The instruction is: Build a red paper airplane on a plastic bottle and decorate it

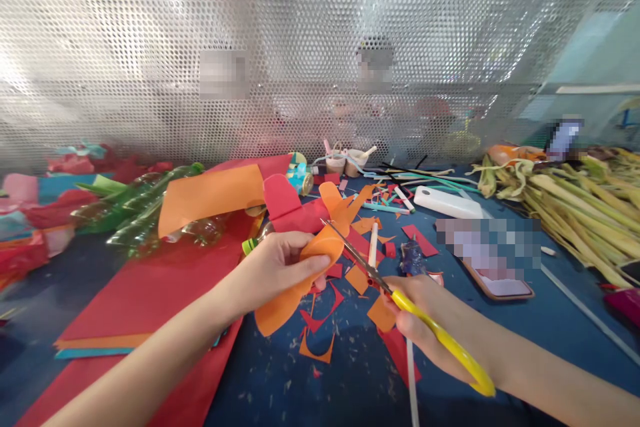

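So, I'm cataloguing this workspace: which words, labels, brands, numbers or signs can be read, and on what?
None can be read.
Smartphone with a pale orange edge: screen blurred out.
Small blue-and-yellow patterned container: too blurred to tell.
Yellow-handled metal scissors: none visible.

Spreads dark blue as a tabletop (250,393), with red sheets (200,280) lying left of the left hand (285,267). Bears plastic bottles (150,200) farther left and beyond. Carries red and orange scraps (315,355) between left hand and right hand (425,310). Supports, right of and beyond the latter, a phone (503,280), a white oblong object (447,202) and dry husks (575,207).
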Available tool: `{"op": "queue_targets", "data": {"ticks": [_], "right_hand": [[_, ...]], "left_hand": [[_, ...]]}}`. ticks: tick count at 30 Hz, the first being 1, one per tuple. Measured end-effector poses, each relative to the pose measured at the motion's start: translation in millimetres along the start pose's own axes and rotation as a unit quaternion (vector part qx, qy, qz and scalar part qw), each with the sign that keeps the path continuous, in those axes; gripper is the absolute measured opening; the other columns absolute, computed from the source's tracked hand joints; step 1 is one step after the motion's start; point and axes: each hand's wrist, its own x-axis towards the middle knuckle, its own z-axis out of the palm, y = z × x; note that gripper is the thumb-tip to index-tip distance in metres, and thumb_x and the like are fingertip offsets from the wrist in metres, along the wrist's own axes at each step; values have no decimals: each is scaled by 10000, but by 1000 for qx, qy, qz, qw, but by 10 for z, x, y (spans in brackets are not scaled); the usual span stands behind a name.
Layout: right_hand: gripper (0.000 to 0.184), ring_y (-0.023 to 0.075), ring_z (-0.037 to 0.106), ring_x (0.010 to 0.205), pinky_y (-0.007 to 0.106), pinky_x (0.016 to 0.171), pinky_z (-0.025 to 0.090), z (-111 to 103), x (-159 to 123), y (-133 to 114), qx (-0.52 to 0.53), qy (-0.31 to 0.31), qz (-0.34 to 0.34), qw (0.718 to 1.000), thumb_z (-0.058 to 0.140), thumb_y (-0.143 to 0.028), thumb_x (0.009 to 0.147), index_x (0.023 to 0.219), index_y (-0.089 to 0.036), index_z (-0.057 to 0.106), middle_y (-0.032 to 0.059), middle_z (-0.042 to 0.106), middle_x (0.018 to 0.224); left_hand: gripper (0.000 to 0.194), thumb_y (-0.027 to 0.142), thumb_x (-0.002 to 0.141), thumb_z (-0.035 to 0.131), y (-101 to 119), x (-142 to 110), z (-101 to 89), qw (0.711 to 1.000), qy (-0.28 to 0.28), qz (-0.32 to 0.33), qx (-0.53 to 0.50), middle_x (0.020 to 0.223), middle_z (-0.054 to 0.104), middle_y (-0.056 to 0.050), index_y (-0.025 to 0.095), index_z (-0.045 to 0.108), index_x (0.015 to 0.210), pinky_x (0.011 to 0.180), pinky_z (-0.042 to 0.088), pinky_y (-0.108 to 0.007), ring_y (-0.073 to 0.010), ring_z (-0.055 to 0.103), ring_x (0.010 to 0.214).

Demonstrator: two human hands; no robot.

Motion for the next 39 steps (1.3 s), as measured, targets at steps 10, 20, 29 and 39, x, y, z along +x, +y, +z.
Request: {"op": "queue_targets", "data": {"ticks": [10,20,29,39], "right_hand": [[552,78,282,487,246,436,224,24,-3,-25,19,-18,-26,999,356,-723,855,763,-184,435,-47,372,574],[720,137,467,604,302,564,409,42,-16,-26,20,-65,-76,995,114,-801,828,797,-186,488,44,523,745],[568,176,548,815,343,791,469,53,-51,-26,-12,-54,-95,994,218,-655,925,1022,-171,500,81,549,969],[738,128,401,603,307,594,444,39,-10,-90,-22,-59,-96,993,-8,-784,821,878,-192,429,17,459,765]], "left_hand": [[285,378,806,620,6,-12,-14,999,-40,-15,-17,551,585,48,180,583,605,564,385,-207,-77,497,523],[233,369,786,643,35,-33,-23,998,-55,-39,-19,525,594,50,182,614,650,506,386,-198,-79,503,482],[239,364,805,631,6,-65,46,995,-91,-37,-16,528,579,57,173,614,662,501,389,-187,-69,491,485],[238,368,803,632,11,-72,37,994,-99,-43,-17,546,593,50,158,625,691,517,404,-191,-65,492,488]]}}
